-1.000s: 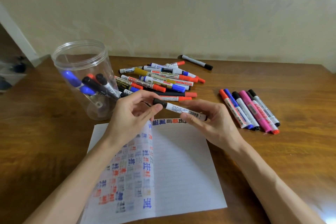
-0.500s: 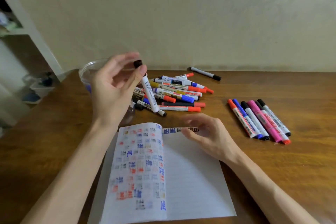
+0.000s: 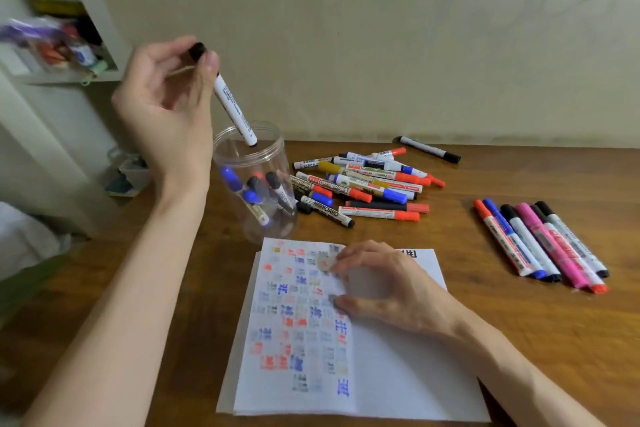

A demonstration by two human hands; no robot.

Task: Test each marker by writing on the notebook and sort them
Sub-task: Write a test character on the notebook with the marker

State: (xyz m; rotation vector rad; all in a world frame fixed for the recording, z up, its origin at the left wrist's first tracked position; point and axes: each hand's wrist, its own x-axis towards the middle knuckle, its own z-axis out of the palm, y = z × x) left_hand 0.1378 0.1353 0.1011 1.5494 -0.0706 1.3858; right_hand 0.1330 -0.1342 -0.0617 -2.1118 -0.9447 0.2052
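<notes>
My left hand (image 3: 169, 107) pinches a white marker with a black cap (image 3: 232, 104) by its cap end, tilted, its lower end just inside the mouth of a clear plastic jar (image 3: 256, 163). The jar holds several markers with blue and black caps. My right hand (image 3: 384, 284) rests with loosely curled fingers on the open notebook (image 3: 346, 340), touching the left page covered in coloured test marks. A loose pile of markers (image 3: 367, 184) lies behind the notebook. A neat row of markers (image 3: 540, 243) lies at the right.
A single black-capped marker (image 3: 429, 148) lies apart near the wall. The wooden table (image 3: 519, 340) ends at the left, where a white shelf unit (image 3: 69, 45) holds clutter. The wall runs along the table's back edge.
My left hand has carried the marker up from above the notebook and over to the jar's mouth. My right hand let go of the marker and dropped onto the notebook page.
</notes>
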